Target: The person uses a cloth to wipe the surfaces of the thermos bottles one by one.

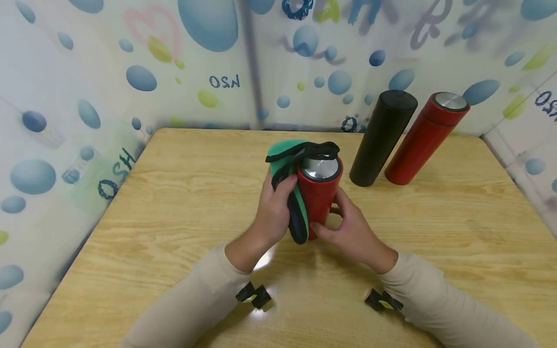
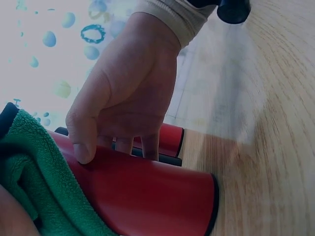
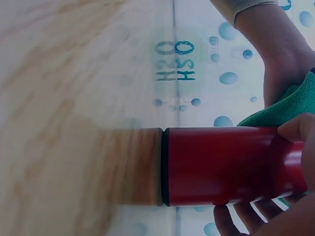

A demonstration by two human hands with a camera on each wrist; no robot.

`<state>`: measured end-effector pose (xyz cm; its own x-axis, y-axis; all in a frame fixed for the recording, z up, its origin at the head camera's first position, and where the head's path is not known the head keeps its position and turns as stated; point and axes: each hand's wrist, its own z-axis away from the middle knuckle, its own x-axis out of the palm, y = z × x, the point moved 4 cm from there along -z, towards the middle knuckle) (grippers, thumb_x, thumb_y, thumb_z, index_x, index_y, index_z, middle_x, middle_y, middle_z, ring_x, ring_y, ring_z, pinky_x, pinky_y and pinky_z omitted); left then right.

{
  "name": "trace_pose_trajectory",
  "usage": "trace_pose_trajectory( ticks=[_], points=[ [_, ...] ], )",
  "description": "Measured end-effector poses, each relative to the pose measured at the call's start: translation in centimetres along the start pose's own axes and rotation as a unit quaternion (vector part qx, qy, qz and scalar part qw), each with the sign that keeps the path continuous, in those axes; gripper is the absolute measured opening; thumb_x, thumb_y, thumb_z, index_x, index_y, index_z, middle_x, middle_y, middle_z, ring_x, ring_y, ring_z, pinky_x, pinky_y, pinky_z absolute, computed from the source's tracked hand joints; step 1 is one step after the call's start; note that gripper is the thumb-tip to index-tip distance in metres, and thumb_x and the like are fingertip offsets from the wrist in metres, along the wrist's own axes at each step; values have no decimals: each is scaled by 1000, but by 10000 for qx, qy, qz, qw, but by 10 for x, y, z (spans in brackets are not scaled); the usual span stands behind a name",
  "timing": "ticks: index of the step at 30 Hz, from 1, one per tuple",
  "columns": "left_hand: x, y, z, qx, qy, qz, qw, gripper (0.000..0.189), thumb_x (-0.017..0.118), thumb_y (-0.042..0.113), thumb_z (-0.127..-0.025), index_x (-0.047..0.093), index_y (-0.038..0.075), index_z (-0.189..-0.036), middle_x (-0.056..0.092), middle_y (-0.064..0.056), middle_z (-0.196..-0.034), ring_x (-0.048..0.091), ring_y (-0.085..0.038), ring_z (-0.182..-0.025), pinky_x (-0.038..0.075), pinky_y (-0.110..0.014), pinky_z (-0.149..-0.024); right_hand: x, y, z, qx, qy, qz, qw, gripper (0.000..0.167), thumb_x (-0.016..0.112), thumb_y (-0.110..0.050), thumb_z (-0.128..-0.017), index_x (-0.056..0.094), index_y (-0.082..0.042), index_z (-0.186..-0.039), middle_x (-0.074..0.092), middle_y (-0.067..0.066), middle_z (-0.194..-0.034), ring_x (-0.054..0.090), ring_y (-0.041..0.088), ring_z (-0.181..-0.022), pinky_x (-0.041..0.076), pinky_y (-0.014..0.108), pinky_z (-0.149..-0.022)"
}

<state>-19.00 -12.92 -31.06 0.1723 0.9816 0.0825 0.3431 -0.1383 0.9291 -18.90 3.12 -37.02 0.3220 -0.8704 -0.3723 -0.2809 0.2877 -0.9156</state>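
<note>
A red thermos (image 1: pixel 319 195) with a silver lid top stands on the wooden table in the head view. Against its left side, my left hand (image 1: pixel 271 212) holds a folded green cloth with black edging (image 1: pixel 285 146), thumb pressed over it. Part of the black edging lies across the back of the lid. Lower down, my right hand (image 1: pixel 351 229) grips the thermos from the right, its thumb on the front and the fingers round the far side. In the left wrist view the green cloth (image 2: pixel 49 162) wraps the upper body of the thermos (image 2: pixel 152 191).
Behind and to the right stand a black flask (image 1: pixel 383 137) and a second red flask with a silver top (image 1: pixel 426 140), close together. The wooden table (image 1: pixel 183 193) meets a patterned wall covering (image 1: pixel 174 101) at its back edge. Small black devices sit on both wrists.
</note>
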Motion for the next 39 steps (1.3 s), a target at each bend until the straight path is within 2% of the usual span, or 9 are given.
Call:
trace_pose_trajectory(
  ticks=[4, 11, 17, 26, 39],
  points=[
    [-1, -2, 2, -97, 11, -50, 9999, 44, 34, 18, -98, 38, 1, -138, 53, -16, -131, 52, -17, -119, 43, -41, -109, 2, 3, 2, 75, -59, 52, 9999, 75, 75, -12, -86, 34, -18, -149, 48, 2, -147, 47, 26, -132, 43, 57, -107],
    [-3, 2, 1, 172, 90, 23, 9998, 44, 35, 18, -97, 39, 1, -138, 54, -17, -130, 53, -17, -119, 44, -41, -108, 2, -2, 0, -68, -9, 61, 10000, 75, 75, -11, -85, 36, -18, -148, 50, 2, -146, 48, 25, -131, 44, 57, -107],
    [-4, 7, 2, 218, 84, 106, 9997, 44, 36, 20, -97, 39, 2, -138, 54, -17, -129, 53, -16, -118, 46, -39, -106, 1, -2, -1, -90, -41, 77, 9999, 75, 74, -12, -85, 35, -19, -149, 50, 1, -146, 47, 24, -131, 43, 57, -107],
    [-2, -1, 0, -42, -72, 14, 10000, 44, 34, 20, -98, 37, 2, -138, 52, -16, -131, 51, -18, -119, 44, -40, -108, 1, 2, -1, 42, -90, -2, 10000, 75, 74, -13, -86, 34, -20, -149, 47, 1, -147, 46, 25, -133, 42, 58, -108],
    [-4, 5, 0, 216, 79, 0, 9997, 45, 35, 20, -97, 39, 1, -138, 53, -17, -130, 52, -18, -118, 45, -41, -107, 1, 3, -1, -12, -126, -48, 9999, 76, 74, -12, -86, 33, -21, -150, 46, 0, -148, 45, 25, -134, 41, 58, -109]
  ],
)
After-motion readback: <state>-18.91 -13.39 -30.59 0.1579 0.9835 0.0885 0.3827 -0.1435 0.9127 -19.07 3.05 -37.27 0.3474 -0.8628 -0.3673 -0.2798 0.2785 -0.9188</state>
